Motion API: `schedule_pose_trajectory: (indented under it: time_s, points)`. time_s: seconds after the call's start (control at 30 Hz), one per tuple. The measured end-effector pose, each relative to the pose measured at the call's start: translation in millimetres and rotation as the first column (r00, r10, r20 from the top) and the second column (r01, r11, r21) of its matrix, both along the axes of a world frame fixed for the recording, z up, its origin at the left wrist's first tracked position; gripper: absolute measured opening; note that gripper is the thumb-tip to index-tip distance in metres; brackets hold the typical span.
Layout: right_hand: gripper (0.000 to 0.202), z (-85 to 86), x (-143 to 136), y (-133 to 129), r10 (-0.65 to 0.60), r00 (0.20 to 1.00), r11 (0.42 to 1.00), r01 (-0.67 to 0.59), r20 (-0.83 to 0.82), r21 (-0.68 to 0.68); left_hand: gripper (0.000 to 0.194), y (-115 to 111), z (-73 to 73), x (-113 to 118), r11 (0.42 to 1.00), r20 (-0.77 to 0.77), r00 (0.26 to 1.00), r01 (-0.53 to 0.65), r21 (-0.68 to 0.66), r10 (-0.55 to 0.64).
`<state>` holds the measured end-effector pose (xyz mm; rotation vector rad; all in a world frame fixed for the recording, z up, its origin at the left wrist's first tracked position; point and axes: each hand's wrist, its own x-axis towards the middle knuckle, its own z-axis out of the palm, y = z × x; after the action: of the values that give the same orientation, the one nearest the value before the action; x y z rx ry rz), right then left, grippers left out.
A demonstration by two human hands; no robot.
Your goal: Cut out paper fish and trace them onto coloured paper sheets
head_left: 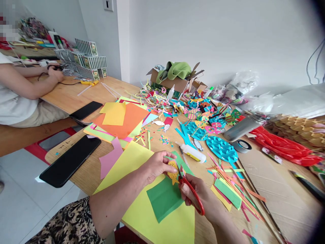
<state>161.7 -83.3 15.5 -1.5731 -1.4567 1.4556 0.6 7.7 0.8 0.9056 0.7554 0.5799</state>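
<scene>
Between the thumb and fingers of my left hand (157, 166) is a small yellow paper fish (173, 171) with dark markings, its tail pointing down. My right hand (194, 189) grips red-handled scissors (195, 196), whose blades point up beside the fish's right edge. A small pink paper piece shows by the blades. Below both hands lies a green paper piece (165, 198) on a large yellow sheet (132, 162). A white glue bottle (192, 152) lies on its side just beyond my hands.
Cut paper strips (231, 189) and long thin sticks (256, 200) lie to the right. Blue textured paper ovals (221, 149), a metal flask (243, 127) and a tape roll (242, 145) stand behind. Phones (72, 161) and coloured sheets (124, 118) are left; another person's hands (56, 71) work at far left.
</scene>
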Motion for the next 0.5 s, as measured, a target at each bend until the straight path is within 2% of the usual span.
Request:
schedule_pose_trajectory:
  time_s: [0.13,0.33,0.5]
  points:
    - [0.054,-5.9,2.8,-1.5,-0.02,1.0,1.0,0.02,0.007,0.007,0.056,-0.8,0.8,-0.1,1.0,0.002,1.0,0.001,0.0,-0.001]
    - [0.053,-3.6,1.5,-1.4,-0.042,0.999,0.999,0.042,-0.005,0.007,0.059,-1.6,3.7,-0.1,0.998,0.023,1.0,0.021,-0.052,-0.02]
    - [0.053,-5.6,1.6,-1.2,-0.058,0.998,0.998,0.058,-0.001,0.023,0.058,-0.9,2.8,0.6,0.998,0.04,0.999,-0.025,-0.064,0.027]
